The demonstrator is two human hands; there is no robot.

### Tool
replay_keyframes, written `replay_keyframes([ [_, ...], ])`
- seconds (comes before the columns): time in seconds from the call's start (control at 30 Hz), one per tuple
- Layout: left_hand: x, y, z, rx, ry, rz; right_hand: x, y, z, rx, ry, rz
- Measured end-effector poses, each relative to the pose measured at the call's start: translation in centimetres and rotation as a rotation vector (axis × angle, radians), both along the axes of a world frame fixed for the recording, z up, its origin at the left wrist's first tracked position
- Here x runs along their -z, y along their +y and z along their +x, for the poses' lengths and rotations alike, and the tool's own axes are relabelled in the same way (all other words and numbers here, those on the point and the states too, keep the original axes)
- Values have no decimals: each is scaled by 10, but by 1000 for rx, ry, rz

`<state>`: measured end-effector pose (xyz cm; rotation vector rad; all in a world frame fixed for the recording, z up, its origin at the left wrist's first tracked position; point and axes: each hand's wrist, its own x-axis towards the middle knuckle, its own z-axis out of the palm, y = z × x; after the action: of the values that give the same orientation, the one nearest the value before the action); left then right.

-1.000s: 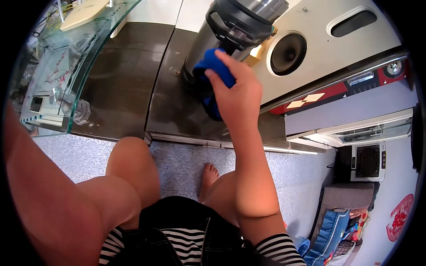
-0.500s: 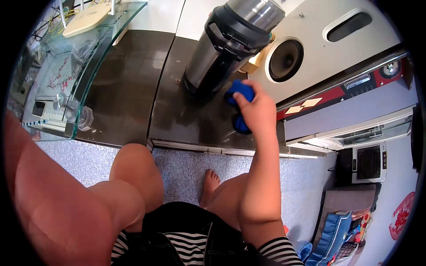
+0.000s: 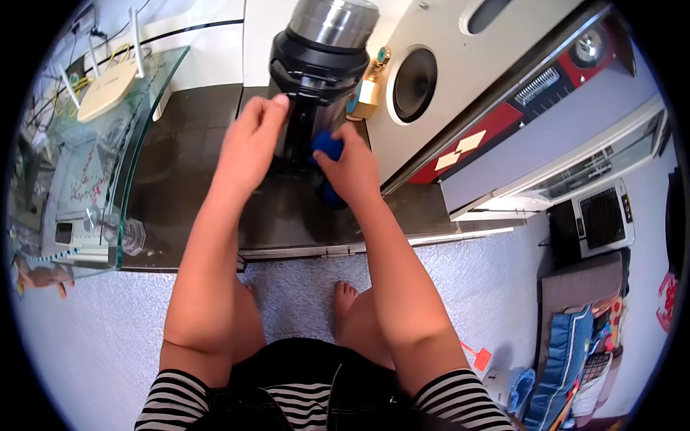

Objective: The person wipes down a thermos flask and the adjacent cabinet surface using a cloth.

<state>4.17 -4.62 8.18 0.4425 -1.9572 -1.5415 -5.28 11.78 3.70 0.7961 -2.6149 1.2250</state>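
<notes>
On the bench (image 3: 187,172), our tall flask (image 3: 320,63) could tip into the gold ornament (image 3: 366,98) if we push unevenly; our right hand's (image 3: 352,169) fingers pinch a blue cloth (image 3: 328,146); our left hand's (image 3: 251,140) grip we cannot tell.

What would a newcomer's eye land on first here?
Likely the tall silver-and-black metal flask, standing on the dark-brown surface. Next comes the bright blue cloth in the right hand, near the flask's base. Then the round black speaker cone in the pale panel rightward.
</notes>
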Motion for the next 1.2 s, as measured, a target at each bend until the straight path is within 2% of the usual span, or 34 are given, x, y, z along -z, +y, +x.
replay_keyframes([
  [0.03,-2,11,1,11,-46,8,5,3,-3,-38,-49,193],
  [0.1,-2,27,1,45,-72,-136,8,7,-9,-42,-93,261],
  [0.17,15,27,-7,49,-104,-230,6,7,-14,25,-19,80],
  [0.2,13,32,-6,-21,-176,-379,0,5,-16,48,50,-51],
  [0.23,12,36,-5,-92,-248,-528,-6,3,-16,47,43,-52],
  [0.3,11,38,-6,-66,-258,-501,-21,0,-13,35,31,-449],
  [0.37,15,37,-10,-96,-270,-529,-24,-7,-7,17,30,-568],
  [0.5,21,37,-13,-97,-264,-575,-4,-9,-8,6,47,-457],
  [0.57,23,35,-15,-110,-231,-586,11,-3,-10,26,41,-141],
  [0.6,22,36,-13,-91,-232,-601,22,2,-11,9,-24,-43],
  [0.63,21,37,-13,-107,-225,-600,29,6,-14,32,-26,-56],
  [0.7,19,37,-13,-93,-215,-618,41,11,-18,-84,-143,183],
  [0.77,20,32,-15,-122,-199,-610,20,11,-13,-27,-116,108],
  [0.83,19,27,-13,-55,-171,-513,1,7,-15,30,80,-260],
  [0.87,19,24,-14,-35,-156,-503,-8,6,-15,41,74,-271],
  [0.93,20,21,-14,-12,-152,-497,-21,4,-12,10,58,-492],
  [0.97,19,19,-14,-11,-157,-494,-18,3,-12,13,52,-500],
  [1.07,12,16,-14,-33,-202,-474,-2,-1,-8,21,-20,-217],
  [1.1,8,14,-14,-54,-236,-453,12,-1,-10,18,-18,-221],
  [1.17,15,8,-15,-71,-225,-483,35,2,-18,-66,-140,180],
  [1.2,14,5,-15,-81,-219,-511,33,2,-17,-68,-132,178],
])
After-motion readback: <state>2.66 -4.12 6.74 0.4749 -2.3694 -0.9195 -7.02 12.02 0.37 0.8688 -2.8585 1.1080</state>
